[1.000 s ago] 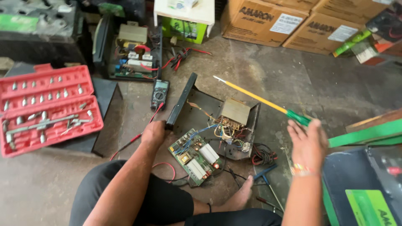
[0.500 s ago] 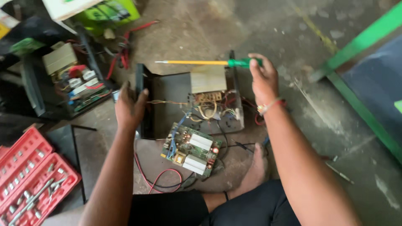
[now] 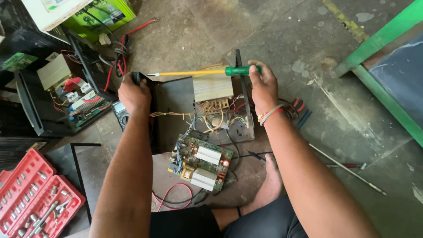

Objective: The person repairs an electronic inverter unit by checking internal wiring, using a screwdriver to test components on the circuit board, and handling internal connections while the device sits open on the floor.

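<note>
Two bare hands work over an opened black metal chassis (image 3: 176, 101) on a concrete floor. The right hand (image 3: 263, 83) is closed around the green handle of a long screwdriver (image 3: 207, 72), whose yellow shaft runs level across the top of the chassis, its tip ending just beside the left hand (image 3: 134, 93). The left hand is wrapped around the upright left wall of the chassis. Between the two hands sits a pale transformer block (image 3: 213, 87), with a tangle of thin wires just below it. Nearer the body, below both hands, a green circuit board (image 3: 200, 162) lies tilted, joined to the chassis by wires. Left of the left hand lies a multimeter (image 3: 119, 113), partly hidden by the forearm, and farther left a second opened unit (image 3: 66, 97). Beside the left elbow stands a red socket set case (image 3: 31, 198). Right of the right forearm lies a thin metal rod (image 3: 348, 169).
</note>
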